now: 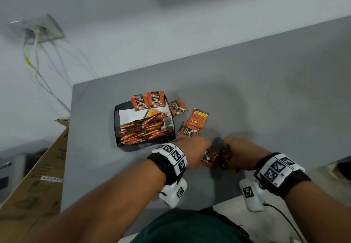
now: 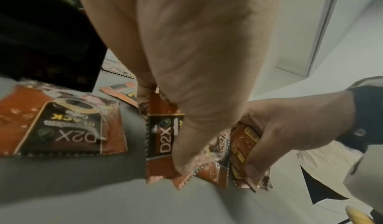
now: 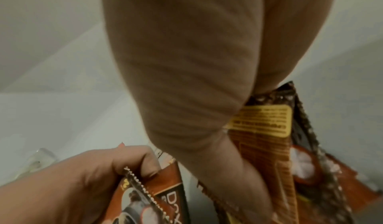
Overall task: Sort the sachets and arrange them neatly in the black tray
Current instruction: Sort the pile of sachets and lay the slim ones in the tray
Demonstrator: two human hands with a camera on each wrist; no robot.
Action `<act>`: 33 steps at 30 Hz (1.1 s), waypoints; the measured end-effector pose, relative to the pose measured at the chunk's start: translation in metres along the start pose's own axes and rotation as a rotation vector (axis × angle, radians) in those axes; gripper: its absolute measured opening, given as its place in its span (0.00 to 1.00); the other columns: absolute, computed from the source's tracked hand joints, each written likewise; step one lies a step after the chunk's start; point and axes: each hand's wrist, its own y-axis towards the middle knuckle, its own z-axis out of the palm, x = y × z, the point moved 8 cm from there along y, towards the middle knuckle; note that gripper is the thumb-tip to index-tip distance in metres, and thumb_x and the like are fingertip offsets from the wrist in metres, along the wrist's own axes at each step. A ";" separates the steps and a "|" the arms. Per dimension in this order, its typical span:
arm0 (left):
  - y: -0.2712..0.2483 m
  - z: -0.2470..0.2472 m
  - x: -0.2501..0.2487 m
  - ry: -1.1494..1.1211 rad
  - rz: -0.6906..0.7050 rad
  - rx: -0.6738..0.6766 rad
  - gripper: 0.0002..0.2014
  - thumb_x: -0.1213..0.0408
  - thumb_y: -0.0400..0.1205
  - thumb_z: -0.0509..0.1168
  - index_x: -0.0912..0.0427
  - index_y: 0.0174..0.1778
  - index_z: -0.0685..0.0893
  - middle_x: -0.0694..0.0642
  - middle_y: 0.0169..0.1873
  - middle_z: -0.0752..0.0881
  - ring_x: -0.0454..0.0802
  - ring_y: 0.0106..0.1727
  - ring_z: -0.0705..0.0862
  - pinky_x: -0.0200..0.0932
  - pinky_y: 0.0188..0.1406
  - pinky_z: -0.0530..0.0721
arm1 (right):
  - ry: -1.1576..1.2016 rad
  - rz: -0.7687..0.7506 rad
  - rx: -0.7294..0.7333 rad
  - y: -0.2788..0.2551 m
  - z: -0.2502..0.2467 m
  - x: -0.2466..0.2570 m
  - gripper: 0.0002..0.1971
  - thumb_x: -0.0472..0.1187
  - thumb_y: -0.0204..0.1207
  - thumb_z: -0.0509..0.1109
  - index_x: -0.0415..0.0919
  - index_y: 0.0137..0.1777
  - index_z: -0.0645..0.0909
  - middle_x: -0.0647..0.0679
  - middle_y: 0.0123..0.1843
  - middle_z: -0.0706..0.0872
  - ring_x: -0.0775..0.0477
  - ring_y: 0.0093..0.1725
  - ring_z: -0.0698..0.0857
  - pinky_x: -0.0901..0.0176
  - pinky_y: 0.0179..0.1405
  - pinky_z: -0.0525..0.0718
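The black tray [image 1: 133,146] sits on the grey table and holds a slanted row of orange-brown coffee sachets [image 1: 144,128], with two more sachets [image 1: 147,101] standing upright at its back. Three loose sachets [image 1: 197,118] lie on the table just right of the tray. In front of them both hands hold a bundle of sachets [image 1: 216,158] on edge on the table. My left hand [image 1: 195,147] pinches the left sachets [image 2: 161,139]. My right hand [image 1: 241,153] grips the right part of the stack [image 3: 265,137], thumb on its back face.
A cardboard box [image 1: 38,176] stands on the floor left of the table. On the wall behind, a socket [image 1: 38,28] has white cables hanging from it. Another loose sachet [image 2: 68,126] lies face up close to my left hand, beside the tray wall [image 2: 41,39].
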 end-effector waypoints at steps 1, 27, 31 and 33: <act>-0.001 -0.001 0.001 -0.069 -0.011 -0.007 0.24 0.61 0.77 0.75 0.57 0.68 0.77 0.59 0.63 0.83 0.60 0.62 0.83 0.50 0.54 0.81 | 0.009 0.014 0.003 0.000 -0.002 -0.001 0.16 0.41 0.72 0.78 0.56 0.41 0.70 0.53 0.46 0.84 0.52 0.42 0.86 0.63 0.39 0.85; -0.115 -0.087 0.204 0.042 -0.563 -0.189 0.12 0.63 0.79 0.64 0.47 0.57 0.77 0.52 0.55 0.82 0.57 0.52 0.84 0.48 0.50 0.80 | 0.142 -0.370 -0.296 0.117 -0.091 0.227 0.11 0.32 0.76 0.74 0.49 0.53 0.83 0.51 0.52 0.87 0.48 0.49 0.86 0.55 0.48 0.86; -0.117 -0.078 0.209 -0.095 -0.571 -0.166 0.13 0.66 0.78 0.63 0.47 0.57 0.75 0.51 0.54 0.76 0.56 0.56 0.80 0.45 0.53 0.67 | -0.044 -0.391 -0.152 0.127 -0.065 0.244 0.13 0.32 0.78 0.69 0.46 0.60 0.80 0.50 0.60 0.84 0.47 0.57 0.82 0.57 0.55 0.77; -0.120 -0.077 0.214 -0.194 -0.575 -0.198 0.17 0.69 0.75 0.64 0.46 0.56 0.74 0.47 0.52 0.73 0.50 0.54 0.76 0.43 0.55 0.67 | -0.061 -0.381 -0.045 0.131 -0.051 0.243 0.14 0.35 0.75 0.69 0.48 0.59 0.78 0.50 0.61 0.82 0.45 0.61 0.82 0.52 0.62 0.80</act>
